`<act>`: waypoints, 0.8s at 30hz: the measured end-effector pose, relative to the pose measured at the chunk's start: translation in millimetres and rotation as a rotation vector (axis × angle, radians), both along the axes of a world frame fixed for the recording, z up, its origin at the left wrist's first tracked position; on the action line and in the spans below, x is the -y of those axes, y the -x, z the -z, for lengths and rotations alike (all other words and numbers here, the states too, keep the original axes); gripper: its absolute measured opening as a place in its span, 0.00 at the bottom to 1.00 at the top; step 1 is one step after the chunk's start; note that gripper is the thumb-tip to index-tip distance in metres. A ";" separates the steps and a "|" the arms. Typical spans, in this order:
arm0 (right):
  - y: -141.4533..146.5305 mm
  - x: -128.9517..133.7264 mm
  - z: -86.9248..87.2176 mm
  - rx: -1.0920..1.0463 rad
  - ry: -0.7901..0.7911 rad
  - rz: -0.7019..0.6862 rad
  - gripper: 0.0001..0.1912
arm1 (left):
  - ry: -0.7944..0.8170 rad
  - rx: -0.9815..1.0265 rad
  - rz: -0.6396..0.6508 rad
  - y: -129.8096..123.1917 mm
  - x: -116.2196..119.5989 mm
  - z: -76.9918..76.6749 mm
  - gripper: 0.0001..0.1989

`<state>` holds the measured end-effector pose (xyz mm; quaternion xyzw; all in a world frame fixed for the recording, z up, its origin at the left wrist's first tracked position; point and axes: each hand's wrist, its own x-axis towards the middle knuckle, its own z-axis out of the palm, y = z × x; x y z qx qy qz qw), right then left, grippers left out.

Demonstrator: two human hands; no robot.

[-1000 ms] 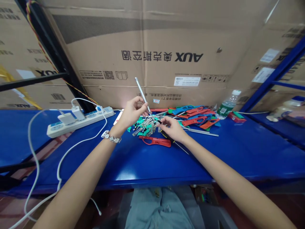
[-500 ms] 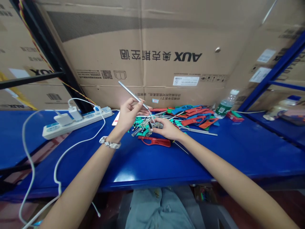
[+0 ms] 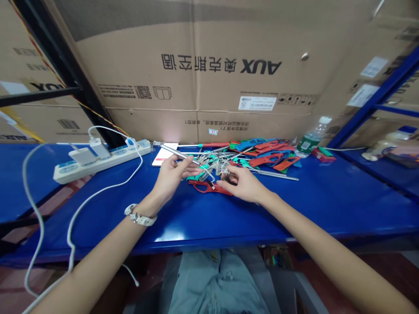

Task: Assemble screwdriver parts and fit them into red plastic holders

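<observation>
My left hand point(image 3: 170, 176) pinches a silver metal tube point(image 3: 183, 155), which slants up to the left. A thin white wire runs from the tube's lower end to a small black piece point(image 3: 211, 184) hanging above a red lighter casing point(image 3: 200, 186). My right hand point(image 3: 244, 183) is at the front of a pile of clear and green lighter parts point(image 3: 218, 165). Its fingers are curled, and what lies between them is mostly hidden. The right thumb overlaps the right end of the red casing.
Red, blue and green lighter casings point(image 3: 268, 152) are heaped at the right, by a water bottle point(image 3: 310, 139) and a small red box point(image 3: 322, 155). A white power strip point(image 3: 98, 161) with trailing cables lies left. Large cartons point(image 3: 219, 26) stand behind the blue table point(image 3: 294, 213).
My right hand has let go of the black piece on the wire and moved right, its fingers curling at the pile. My left hand has lowered the tube, which now lies flatter.
</observation>
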<state>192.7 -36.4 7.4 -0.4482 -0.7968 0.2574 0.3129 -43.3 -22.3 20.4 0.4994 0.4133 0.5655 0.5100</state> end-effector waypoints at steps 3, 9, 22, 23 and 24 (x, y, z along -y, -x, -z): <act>5.6 2.5 3.9 0.008 0.004 0.015 0.16 | 0.052 0.052 -0.020 -7.3 3.3 3.9 0.11; 7.0 -9.4 11.4 0.060 -0.002 -0.014 0.16 | 0.058 0.011 -0.042 -6.5 4.3 6.2 0.11; 8.0 -4.3 5.3 0.244 -0.097 -0.127 0.08 | 0.081 -0.072 -0.053 7.4 13.6 19.9 0.11; 8.1 -4.4 5.8 0.259 -0.111 -0.123 0.08 | 0.085 -0.072 -0.054 6.6 13.4 19.9 0.10; 8.0 -4.8 6.4 0.267 -0.121 -0.119 0.08 | 0.090 -0.070 -0.056 5.7 13.1 19.7 0.09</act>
